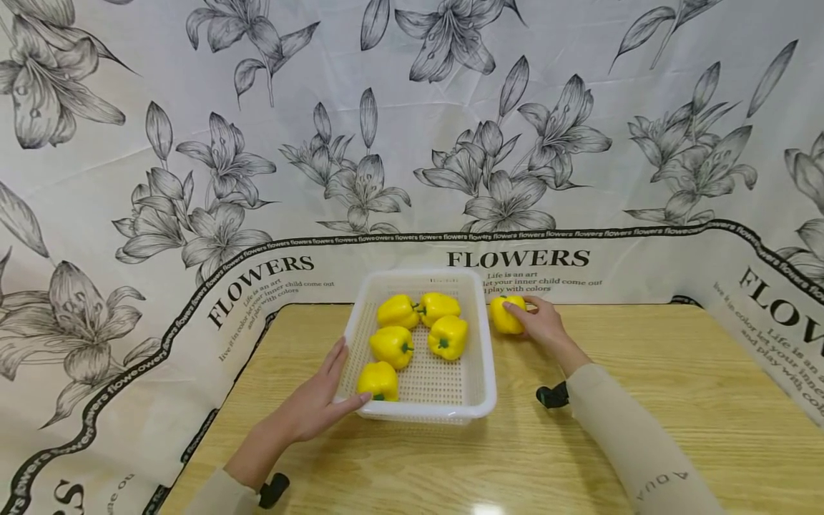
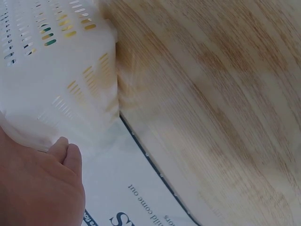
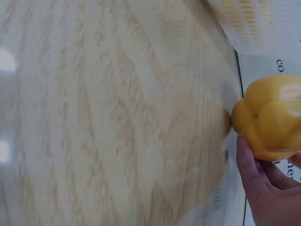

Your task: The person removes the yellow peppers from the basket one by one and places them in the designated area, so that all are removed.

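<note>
A white plastic basket (image 1: 428, 410) with slotted walls stands on the table, holding several yellow bell peppers (image 1: 448, 337) with green stems. My left hand (image 1: 309, 404) grips its left side near the front corner, thumb over the rim. In the left wrist view, fingertips (image 2: 71, 157) show against the basket's outer wall (image 2: 28, 89). To the right of the basket, my right hand (image 1: 546, 325) holds another yellow bell pepper (image 1: 506, 316) between thumb and fingers. The right wrist view shows this pepper (image 3: 275, 117) from its lobed end, at the table's back edge; whether it touches the table I cannot tell.
The wood-grain table (image 1: 644, 400) extends to both sides of the basket. A white cloth (image 1: 418, 179) printed with flowers and lettering hangs behind and around it. Dark wrist-camera parts (image 1: 552, 395) stick out beside both wrists.
</note>
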Motion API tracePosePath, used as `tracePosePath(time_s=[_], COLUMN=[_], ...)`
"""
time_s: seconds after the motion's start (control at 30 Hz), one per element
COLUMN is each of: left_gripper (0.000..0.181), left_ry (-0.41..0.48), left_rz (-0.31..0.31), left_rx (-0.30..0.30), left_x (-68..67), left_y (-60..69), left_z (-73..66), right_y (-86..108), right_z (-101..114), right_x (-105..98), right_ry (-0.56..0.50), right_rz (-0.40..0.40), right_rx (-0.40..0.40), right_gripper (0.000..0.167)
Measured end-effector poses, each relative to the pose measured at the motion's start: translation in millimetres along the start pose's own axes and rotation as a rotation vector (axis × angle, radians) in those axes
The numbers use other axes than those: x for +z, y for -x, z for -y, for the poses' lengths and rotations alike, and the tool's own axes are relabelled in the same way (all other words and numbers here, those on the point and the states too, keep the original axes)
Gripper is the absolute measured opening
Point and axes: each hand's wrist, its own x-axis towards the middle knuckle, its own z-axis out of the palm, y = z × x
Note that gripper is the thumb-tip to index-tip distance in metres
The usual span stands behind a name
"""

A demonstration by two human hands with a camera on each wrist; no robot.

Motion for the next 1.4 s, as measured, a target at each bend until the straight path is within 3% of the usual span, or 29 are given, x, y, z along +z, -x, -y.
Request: tracePosePath(time_s=[0.33,0.73,1.2,1.4], left_gripper=[0.106,0.106,0.106,0.106], left_ry=[0.005,0.006,0.002,0.006], left_rz=[-0.003,-0.016,-0.017,-0.018], left_rx=[-0.001,0.007,0.004,0.012], left_x=[0.0,-1.8,0.2,0.4], left_y=[0.3,1.0,2.2,1.4], left_z=[-0.8,-4.5,-0.4,0.0], right_y=[-5.5,-9.2,2.9,18.1], right_z=[-2.8,-9.7,-7.7,-5.1], right_x=[1.0,2.5,-7.7,-20.8], right_ry=[-0.006,-0.044,-0.003,0.152], right_rz=[0.051,0.046,0.073,0.083], right_rx=[0.035,0.046,0.058,-0.032], right_gripper=[0.087,0.077,0.072,0.070])
